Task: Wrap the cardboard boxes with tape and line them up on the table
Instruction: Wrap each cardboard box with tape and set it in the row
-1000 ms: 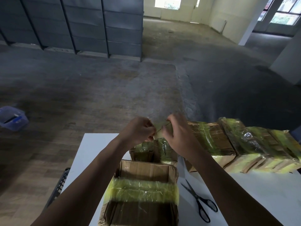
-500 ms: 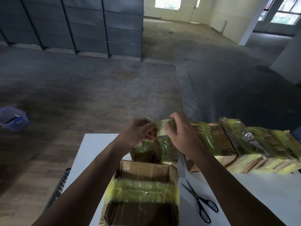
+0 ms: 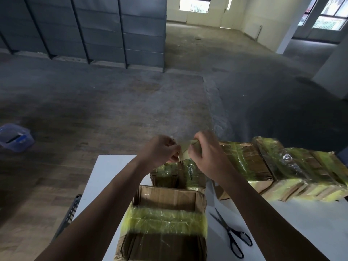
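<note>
Both hands meet above the far edge of the white table (image 3: 111,170). My left hand (image 3: 160,150) pinches the loose end of a yellowish tape strip (image 3: 185,151), and my right hand (image 3: 206,155) grips what looks like the tape roll, mostly hidden by its fingers. Below them sits a small cardboard box (image 3: 177,176) with yellow-green tape on it. Nearer to me stands a larger open box (image 3: 165,223) with one yellow tape band across it. A row of several taped boxes (image 3: 278,166) lies to the right.
Black scissors (image 3: 231,236) lie on the table right of the near box. A dark crate edge (image 3: 72,210) shows at the table's left side. On the floor at far left sits a blue plastic container (image 3: 14,137). Grey panels (image 3: 84,29) stand behind.
The hands have drawn slightly apart, so a bit more tape shows between them. The boxes and scissors have not moved.
</note>
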The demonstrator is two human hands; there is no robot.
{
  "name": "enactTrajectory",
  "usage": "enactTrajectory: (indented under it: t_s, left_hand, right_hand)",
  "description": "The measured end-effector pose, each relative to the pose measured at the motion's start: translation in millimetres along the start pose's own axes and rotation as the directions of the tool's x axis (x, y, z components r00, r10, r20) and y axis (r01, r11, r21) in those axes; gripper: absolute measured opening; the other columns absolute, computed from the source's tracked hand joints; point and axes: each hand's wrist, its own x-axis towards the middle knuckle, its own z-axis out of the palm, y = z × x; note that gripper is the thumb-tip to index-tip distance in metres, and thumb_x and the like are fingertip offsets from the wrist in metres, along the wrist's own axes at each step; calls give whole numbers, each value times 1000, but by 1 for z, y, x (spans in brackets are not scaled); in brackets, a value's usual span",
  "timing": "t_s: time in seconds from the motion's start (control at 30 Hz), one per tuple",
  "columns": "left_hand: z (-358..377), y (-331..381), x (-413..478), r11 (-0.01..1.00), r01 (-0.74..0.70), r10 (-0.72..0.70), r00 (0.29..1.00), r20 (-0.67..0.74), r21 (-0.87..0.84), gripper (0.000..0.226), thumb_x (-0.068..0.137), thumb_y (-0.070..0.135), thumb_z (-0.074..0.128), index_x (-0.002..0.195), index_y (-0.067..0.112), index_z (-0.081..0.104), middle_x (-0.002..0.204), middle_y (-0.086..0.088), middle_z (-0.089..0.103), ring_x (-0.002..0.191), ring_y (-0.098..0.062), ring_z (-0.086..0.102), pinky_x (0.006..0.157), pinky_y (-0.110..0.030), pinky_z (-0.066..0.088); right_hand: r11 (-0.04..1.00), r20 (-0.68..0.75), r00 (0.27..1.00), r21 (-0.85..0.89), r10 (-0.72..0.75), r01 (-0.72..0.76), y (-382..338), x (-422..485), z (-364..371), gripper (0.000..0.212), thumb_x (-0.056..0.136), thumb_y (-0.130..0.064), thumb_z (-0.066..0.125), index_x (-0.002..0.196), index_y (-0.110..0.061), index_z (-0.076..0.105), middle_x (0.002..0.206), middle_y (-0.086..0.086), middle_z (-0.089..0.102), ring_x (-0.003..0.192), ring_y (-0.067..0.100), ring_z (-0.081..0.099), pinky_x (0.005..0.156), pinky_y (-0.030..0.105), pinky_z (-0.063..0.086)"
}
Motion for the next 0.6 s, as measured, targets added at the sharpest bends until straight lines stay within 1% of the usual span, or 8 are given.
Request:
enactTrajectory:
  t_s: [0.1, 0.2, 0.27, 0.37, 0.43, 0.5, 0.53, 0.6]
  left_hand:
    - [3, -1, 1, 1000, -5, 5, 1000, -19, -2, 24, 92, 7, 60, 70, 13, 63, 55, 4, 67, 58, -13, 69, 72, -39, 61]
    - [6, 0, -2, 999, -47, 46, 996, -82, -16, 21, 88, 7, 60, 69, 13, 62, 57, 2, 67, 64, -25, 70, 73, -47, 59]
    - [10, 0, -5, 996, -89, 86, 985, -152, -13, 19, 84, 10, 60, 65, 13, 60, 58, -2, 66, 61, -28, 66, 63, -41, 55]
    - [17, 0, -9, 990, -134, 125, 968, -217, -30, 23, 84, 7, 58, 61, 12, 56, 53, -1, 62, 51, -17, 54, 52, -28, 41]
    - [17, -1, -11, 987, -140, 123, 974, -190, -80, 24, 87, 2, 55, 64, 10, 57, 54, 1, 62, 56, -18, 56, 55, -30, 43]
    - [15, -2, -13, 980, -117, 99, 989, -113, -161, 23, 92, 1, 53, 72, 8, 60, 62, -4, 63, 62, -20, 60, 64, -35, 50]
    - [14, -3, -14, 972, -95, 79, 994, -81, -216, 22, 94, 1, 52, 75, 6, 61, 65, -6, 63, 63, -19, 61, 69, -37, 53]
    - [14, -4, -15, 924, -18, 2, 999, -44, -383, 22, 97, 5, 52, 76, 5, 60, 67, -8, 59, 59, -17, 60, 69, -35, 54]
  right_hand:
    - [1000, -3, 1000, 0, -5, 5, 1, 0, 0, 18, 89, -14, 62, 96, 1, 56, 93, 8, 48, 86, 21, 49, 67, 35, 46]
    - [1000, -4, 1000, 23, 14, -14, 0, -2, -1, 19, 90, -17, 60, 97, -1, 55, 94, 4, 46, 86, 18, 48, 68, 34, 47]
    - [999, -9, 1000, 33, 18, -17, -1, -1, 0, 18, 91, -19, 59, 97, -3, 54, 93, 1, 45, 85, 16, 47, 67, 31, 46]
    - [997, -5, 999, 72, 37, -37, 0, -1, 0, 17, 93, -20, 59, 96, -5, 53, 93, -1, 43, 83, 11, 43, 67, 18, 37]
    - [993, 6, 998, 102, 62, -63, 2, -3, -1, 16, 93, -20, 58, 96, -6, 51, 92, -1, 44, 81, 9, 42, 67, 18, 35]
    - [989, 13, 996, 121, 86, -87, 4, -3, -2, 17, 93, -21, 56, 96, -5, 51, 91, 1, 46, 82, 13, 44, 69, 24, 37]
    - [988, 12, 996, 127, 91, -91, 5, -3, -3, 18, 93, -22, 54, 95, -5, 51, 90, 2, 46, 82, 16, 45, 69, 27, 38]
    - [988, 8, 996, 127, 86, -86, 5, -2, -2, 18, 91, -23, 53, 93, -5, 50, 89, 2, 45, 81, 17, 45, 69, 29, 36]
